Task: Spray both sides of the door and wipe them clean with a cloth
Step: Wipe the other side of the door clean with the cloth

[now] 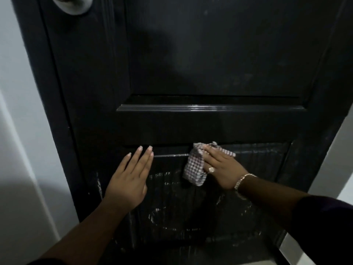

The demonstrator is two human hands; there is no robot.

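This looks like a home interior, at a room doorway. A dark painted panel door (191,64) with raised mouldings fills the view. A round pale knob (71,4) sits at 11 o'clock. Plain white walls (17,131) stand at 9 o'clock and at 3 o'clock.

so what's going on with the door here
A person is wiping a black door. The right hand presses a checked cloth against the top of the lower panel, while the left hand rests flat on the door beside it. Whitish wet streaks show lower on the panel, not yet wiped.
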